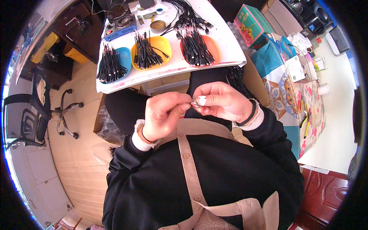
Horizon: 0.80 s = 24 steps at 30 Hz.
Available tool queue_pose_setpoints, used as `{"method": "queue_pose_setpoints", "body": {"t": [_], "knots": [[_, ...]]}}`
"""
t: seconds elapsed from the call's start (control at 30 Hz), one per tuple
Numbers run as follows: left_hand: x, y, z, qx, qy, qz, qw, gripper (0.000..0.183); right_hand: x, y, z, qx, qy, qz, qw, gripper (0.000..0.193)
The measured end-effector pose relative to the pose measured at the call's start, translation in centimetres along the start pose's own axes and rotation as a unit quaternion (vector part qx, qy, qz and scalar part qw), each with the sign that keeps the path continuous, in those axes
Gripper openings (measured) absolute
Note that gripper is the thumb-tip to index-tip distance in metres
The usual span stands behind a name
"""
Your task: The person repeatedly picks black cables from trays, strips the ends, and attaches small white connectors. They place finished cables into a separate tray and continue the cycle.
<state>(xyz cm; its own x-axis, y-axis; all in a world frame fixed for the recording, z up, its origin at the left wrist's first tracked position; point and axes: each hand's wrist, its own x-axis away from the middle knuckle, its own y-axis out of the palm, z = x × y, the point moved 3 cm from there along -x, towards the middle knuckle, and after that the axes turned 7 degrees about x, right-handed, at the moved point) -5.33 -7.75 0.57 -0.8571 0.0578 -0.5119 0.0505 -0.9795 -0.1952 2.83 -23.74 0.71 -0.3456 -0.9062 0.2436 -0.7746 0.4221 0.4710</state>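
Observation:
My left hand (167,111) and my right hand (219,100) meet in front of my torso, below the near edge of the white table (168,76). Both are closed in a pinch, fingertips almost touching. Between the right fingers shows a small white and silvery piece (200,101), too small to name. What the left fingertips pinch is mostly hidden. Past the table edge stand a blue tray (125,57), a yellow tray (165,46) and an orange tray (214,50), each with a bundle of short black cables with metal plugs (145,53).
Behind the trays are a blue device with a fan (120,27), a round tin (157,27) and more black cables (189,15). To the right, a side table bears a patterned cloth (283,96) and yellow-handled pliers (306,122). An office chair (38,107) stands left.

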Motion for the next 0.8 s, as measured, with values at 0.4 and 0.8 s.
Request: {"method": "queue_pose_setpoints", "body": {"t": [0.4, 0.8], "knots": [[0.3, 1.3, -2.2, 0.356, -0.152, 0.066, 0.92, 0.008, 1.0, 1.2, -2.5, 0.536, -0.307, 0.147, 0.772, 0.012], [1.0, 1.8, -2.5, 0.577, -0.227, 0.039, 0.783, 0.014, 0.8, 0.8, -2.4, 0.477, -0.366, 0.094, 0.794, 0.015]]}}
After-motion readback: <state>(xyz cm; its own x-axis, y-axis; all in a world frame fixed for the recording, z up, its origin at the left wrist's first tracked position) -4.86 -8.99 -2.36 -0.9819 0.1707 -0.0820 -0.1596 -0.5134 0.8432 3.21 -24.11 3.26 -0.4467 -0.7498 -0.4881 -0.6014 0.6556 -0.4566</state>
